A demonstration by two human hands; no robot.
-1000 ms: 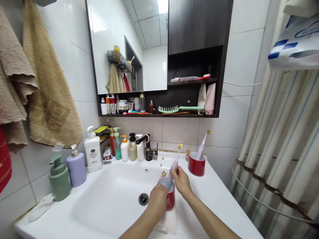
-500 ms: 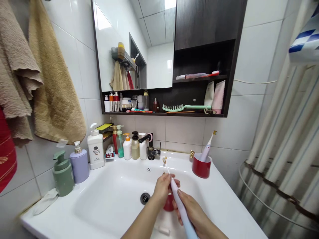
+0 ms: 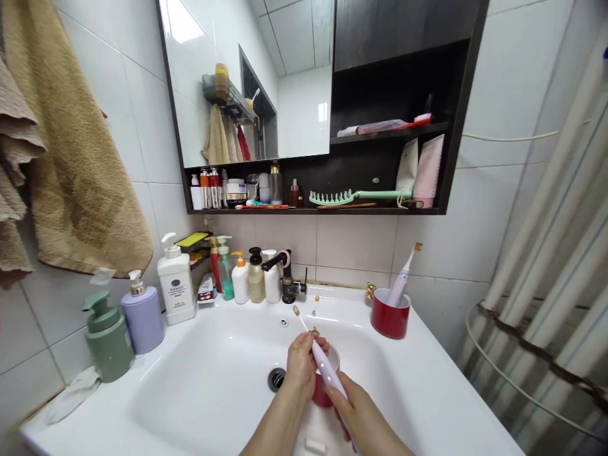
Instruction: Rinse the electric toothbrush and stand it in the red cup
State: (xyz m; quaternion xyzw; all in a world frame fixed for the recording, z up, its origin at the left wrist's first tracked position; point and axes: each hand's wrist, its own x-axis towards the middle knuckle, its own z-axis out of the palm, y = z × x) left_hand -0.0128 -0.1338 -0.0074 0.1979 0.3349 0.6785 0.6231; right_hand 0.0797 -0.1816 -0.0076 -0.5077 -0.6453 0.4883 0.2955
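Note:
Both hands are on a pale lilac electric toothbrush, tilted over the basin with its bristles up and to the left. My left hand is closed around the upper end, just below the thin white neck. My right hand is wrapped around the lower handle. Behind and below them a red cup with a pale inside stands in the basin, partly covered by the hands. A loose brush head is on the sink's back ledge. Near the basin's front lies a small white piece.
The white sink has a black faucet at its back. On the right rim, a red cup holds another electric toothbrush. Several pump bottles line the left and back edges. A dark mirror cabinet hangs above.
The toothbrush has swung so its head points further left, and more of the red cup in the basin shows behind the hands. The camera view has shifted slightly.

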